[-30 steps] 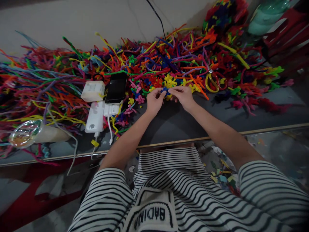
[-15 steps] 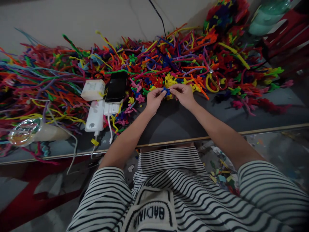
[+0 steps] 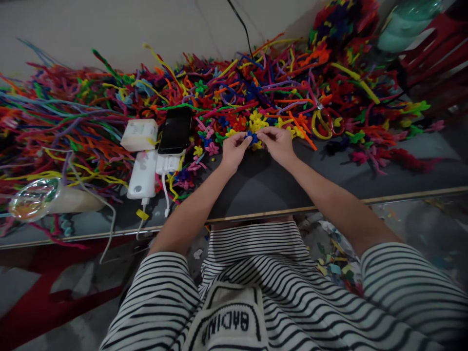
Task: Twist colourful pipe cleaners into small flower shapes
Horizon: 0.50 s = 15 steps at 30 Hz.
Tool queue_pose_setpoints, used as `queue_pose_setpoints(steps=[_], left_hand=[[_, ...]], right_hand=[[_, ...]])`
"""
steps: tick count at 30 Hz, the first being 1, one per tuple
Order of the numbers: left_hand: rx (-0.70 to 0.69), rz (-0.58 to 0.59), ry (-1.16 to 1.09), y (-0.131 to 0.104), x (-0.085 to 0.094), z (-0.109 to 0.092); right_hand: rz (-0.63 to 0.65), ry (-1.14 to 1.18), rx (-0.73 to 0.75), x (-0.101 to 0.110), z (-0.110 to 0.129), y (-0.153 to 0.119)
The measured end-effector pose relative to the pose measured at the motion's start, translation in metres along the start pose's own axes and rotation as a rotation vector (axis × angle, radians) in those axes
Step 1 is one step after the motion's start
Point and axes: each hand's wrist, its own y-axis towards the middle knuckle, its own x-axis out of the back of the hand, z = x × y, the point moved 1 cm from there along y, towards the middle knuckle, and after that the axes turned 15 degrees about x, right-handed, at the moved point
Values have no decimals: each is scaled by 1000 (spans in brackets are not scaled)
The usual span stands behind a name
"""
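A small blue pipe-cleaner flower (image 3: 252, 137) is pinched between my two hands, just above the grey table (image 3: 263, 187). My left hand (image 3: 235, 148) grips its left side with thumb and forefinger. On the other side, the thumb and fingertips of my right hand (image 3: 278, 144) close on its right edge. Right behind the hands lie yellow pipe-cleaner flowers (image 3: 258, 120), partly covered by my fingers. Pink flowers (image 3: 211, 148) rest left of my left hand. Scissors (image 3: 321, 122) with yellow and red handles lie in the pile to the right of my right hand.
A heap of coloured pipe cleaners (image 3: 84, 114) runs along the wall. To the left are a black phone (image 3: 176, 130), a white box (image 3: 139, 134), a white power bank (image 3: 142, 175) with cables, and a plastic cup (image 3: 73, 199) on its side. A greenish bottle (image 3: 404, 29) stands far right.
Both hands stay in nearly the same place on the blue flower, with only slight finger movement. The view has shifted very slightly.
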Motion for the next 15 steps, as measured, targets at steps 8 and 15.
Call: queue_pose_setpoints(steps=[8, 15], left_hand=[[86, -7, -24, 6, 5, 6], [127, 100, -66, 3, 7, -8]], right_hand=[[-46, 68, -183, 7, -1, 4], [-14, 82, -189, 8, -1, 5]])
